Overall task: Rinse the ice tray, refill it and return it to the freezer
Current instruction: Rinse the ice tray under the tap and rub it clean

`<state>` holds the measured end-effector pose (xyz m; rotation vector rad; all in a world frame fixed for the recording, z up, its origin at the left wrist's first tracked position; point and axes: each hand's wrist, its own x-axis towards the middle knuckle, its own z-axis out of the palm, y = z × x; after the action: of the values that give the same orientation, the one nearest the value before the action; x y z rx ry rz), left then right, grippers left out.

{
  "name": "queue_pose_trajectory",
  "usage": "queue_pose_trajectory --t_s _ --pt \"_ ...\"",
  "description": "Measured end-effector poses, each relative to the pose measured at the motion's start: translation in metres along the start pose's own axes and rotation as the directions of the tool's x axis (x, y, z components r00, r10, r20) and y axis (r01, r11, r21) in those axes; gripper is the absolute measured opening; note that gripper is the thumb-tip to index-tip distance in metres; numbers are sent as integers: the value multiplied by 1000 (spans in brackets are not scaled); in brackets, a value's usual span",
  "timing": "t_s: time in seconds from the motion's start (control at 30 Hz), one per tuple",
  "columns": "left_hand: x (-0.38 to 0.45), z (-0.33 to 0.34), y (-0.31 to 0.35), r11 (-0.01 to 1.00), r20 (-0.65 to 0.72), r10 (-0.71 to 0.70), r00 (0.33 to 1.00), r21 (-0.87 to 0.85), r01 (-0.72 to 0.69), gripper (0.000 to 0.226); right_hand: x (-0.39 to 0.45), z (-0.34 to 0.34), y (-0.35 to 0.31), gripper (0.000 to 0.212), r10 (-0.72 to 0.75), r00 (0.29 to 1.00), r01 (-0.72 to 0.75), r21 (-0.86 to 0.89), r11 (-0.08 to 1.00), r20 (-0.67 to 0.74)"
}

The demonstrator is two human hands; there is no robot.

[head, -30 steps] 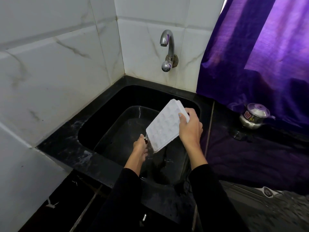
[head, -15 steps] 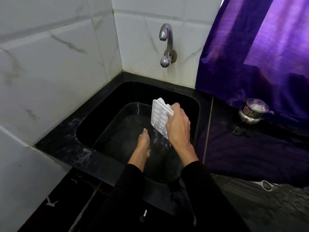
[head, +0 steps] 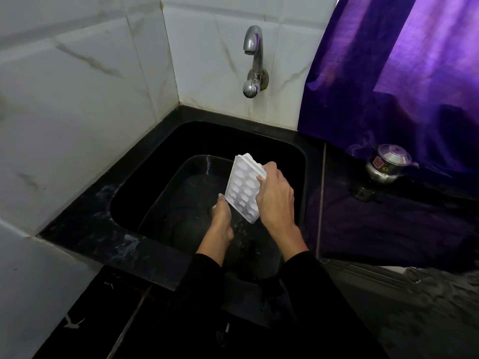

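Observation:
A white plastic ice tray (head: 243, 189) is held tilted steeply over the black sink (head: 155, 161), its round cells facing left toward me. Drops of water fall from its lower edge into the basin. My right hand (head: 276, 196) grips the tray's right long edge, thumb over the rim near the top. My left hand (head: 223, 216) holds the tray's lower left corner from below, fingers hidden behind it. A steel tap (head: 253, 59) juts from the tiled wall above the sink; no water runs from it.
A small steel pot with a lid (head: 388, 163) stands on the black counter at the right, under a purple curtain (head: 401, 73). White marble tiles line the left and back walls. A grey textured surface lies at the lower right.
The tray has turned from showing its underside to showing its open cells, tipped more upright over the basin. Both hands kept hold; water now drips off its lower edge.

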<state>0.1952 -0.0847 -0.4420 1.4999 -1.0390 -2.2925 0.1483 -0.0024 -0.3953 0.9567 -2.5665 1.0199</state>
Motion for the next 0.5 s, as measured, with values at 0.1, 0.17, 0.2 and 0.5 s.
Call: queue_pose_trajectory --t_s 0.1,0.17,0.2,0.5 --pt "5 0 -1 1000 4 9 1000 -11 -9 54 -3 3 2 15 4 1000 -4 7 1000 -5" --pt "4 0 -2 1000 3 4 1000 -19 -4 56 -5 4 5 15 20 1000 -20 3 1000 -15" --pt "8 0 -3 1000 10 -7 1000 -23 7 58 -6 4 7 14 33 999 -32 18 999 -29" --pt "7 16 -7 999 -57 4 998 48 -1 79 -3 -15 23 11 149 987 -143 95 985 -59"
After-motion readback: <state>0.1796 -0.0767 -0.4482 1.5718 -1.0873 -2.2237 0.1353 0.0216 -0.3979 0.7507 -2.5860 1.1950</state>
